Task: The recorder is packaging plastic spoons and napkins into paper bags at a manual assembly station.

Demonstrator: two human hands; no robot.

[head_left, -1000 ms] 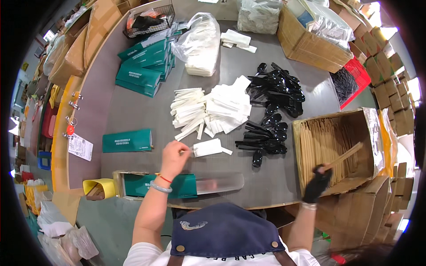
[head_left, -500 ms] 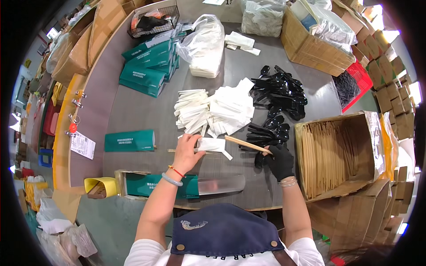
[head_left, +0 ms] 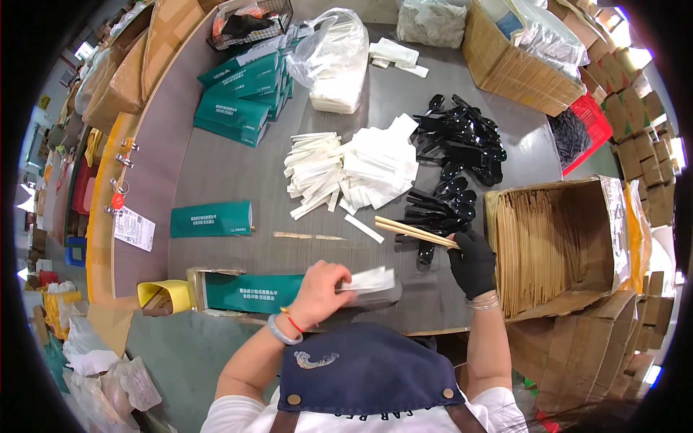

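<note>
Above the table edge, left hand pinches a napkin; gloved right hand clasps chopsticks.

Wooden chopsticks, pale and matt. Spoons: glossy black plastic. Napkins: white matt paper. Box: rough brown cardboard. Right hand: black cloth glove. Table: smooth matt grey.

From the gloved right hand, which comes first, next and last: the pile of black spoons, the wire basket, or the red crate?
Measured from the right hand in the head view:
1. Pile of black spoons: just ahead of the hand, on the table's middle.
2. Red crate: farther off, toward the right rear.
3. Wire basket: farthest, at the far left end of the table.
</note>
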